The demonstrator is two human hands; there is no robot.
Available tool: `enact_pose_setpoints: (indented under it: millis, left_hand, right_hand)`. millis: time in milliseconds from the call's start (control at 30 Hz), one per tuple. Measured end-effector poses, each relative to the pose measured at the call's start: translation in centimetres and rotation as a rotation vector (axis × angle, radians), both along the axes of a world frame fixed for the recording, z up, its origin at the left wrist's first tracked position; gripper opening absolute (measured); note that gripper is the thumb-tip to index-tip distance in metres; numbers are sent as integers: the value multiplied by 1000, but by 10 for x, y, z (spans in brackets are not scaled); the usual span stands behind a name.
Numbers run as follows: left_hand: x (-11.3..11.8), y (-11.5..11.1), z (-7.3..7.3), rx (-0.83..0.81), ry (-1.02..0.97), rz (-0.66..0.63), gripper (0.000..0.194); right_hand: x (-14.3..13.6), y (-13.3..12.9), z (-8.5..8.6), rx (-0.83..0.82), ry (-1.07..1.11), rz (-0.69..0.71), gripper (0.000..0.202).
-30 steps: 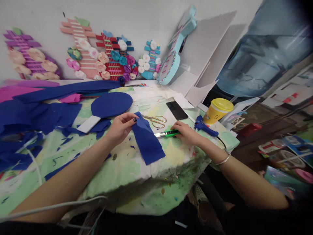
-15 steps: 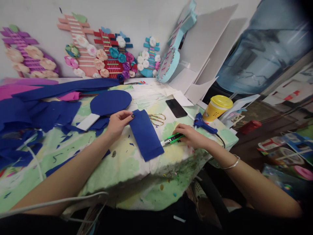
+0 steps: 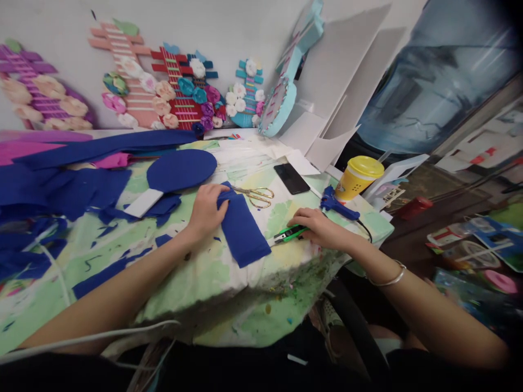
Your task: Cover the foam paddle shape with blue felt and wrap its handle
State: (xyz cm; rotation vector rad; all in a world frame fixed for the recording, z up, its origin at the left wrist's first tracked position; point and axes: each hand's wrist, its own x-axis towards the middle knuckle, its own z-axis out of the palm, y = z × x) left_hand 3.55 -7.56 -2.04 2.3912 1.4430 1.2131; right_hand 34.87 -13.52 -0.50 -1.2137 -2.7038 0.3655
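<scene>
Right hand (image 3: 316, 226) is curled in a grip, right forearm (image 3: 429, 305) behind it; left hand (image 3: 207, 212) lies left of this grip, fingers (image 3: 212, 190) bent.

On the bench (image 3: 196, 277), a sheet (image 3: 247, 231) lies before the person, the left hand (image 3: 208, 211) at its far left edge. Right of it, the cutter (image 3: 288, 234) sits in the right hand (image 3: 316, 226). Scissors (image 3: 262, 197) lie at the sheet's far end, the phone (image 3: 291, 178) beyond to the right. Further right, a glue gun (image 3: 340, 204) lies before a cup (image 3: 355, 182). A disc (image 3: 182, 170) lies behind the left hand, scraps (image 3: 96, 188) left of it. Guitars (image 3: 186, 103) line the wall (image 3: 180, 22) behind; boards (image 3: 339, 71) stand right of them.
</scene>
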Motion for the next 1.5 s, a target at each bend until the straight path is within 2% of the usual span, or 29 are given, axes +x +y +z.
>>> enact_pose_setpoints:
  millis: [33, 100, 200, 267, 367, 467, 767, 1500]
  left_hand:
    - [6, -5, 3, 26, 32, -67, 27]
    - [20, -16, 7, 16, 95, -285, 33]
    - [38, -26, 5, -105, 278, -580, 48]
    - [43, -27, 0, -206, 407, -657, 56]
    - [43, -26, -6, -289, 510, -704, 66]
    - [42, -24, -8, -277, 564, -729, 69]
    - [44, -22, -18, -182, 663, -700, 53]
    - [47, -24, -19, -160, 703, -669, 53]
  right_hand:
    - [1, -1, 1, -3, 5, 11, 45]
    - [2, -2, 4, -3, 9, 30, 46]
    - [4, -4, 5, -1, 10, 39, 45]
    - [5, -6, 4, -8, 21, 36, 45]
    - [6, -8, 2, -8, 39, 33, 45]
    - [7, -8, -1, 4, 38, 35, 46]
    - [9, -10, -4, 16, 38, 38, 47]
    - [6, -21, -2, -7, 51, 33, 44]
